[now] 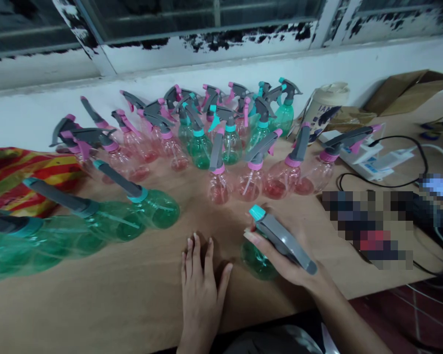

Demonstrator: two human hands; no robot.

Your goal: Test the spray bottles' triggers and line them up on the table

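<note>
My right hand is wrapped round the neck of a green spray bottle, which stands on the table. Its grey trigger head with a teal nozzle shows above my thumb; the fingers on the far side are hidden. To the left of it, my left hand lies flat on the tabletop, fingers spread, with nothing in it. Just beyond my hands stands a row of pink spray bottles with grey and pink heads. Several green spray bottles lean or stand in a group at the left.
More pink and green bottles crowd along the wall. A red and yellow striped bag lies at far left. At the right are a tote bag, a brown paper bag, a white power strip and black cables.
</note>
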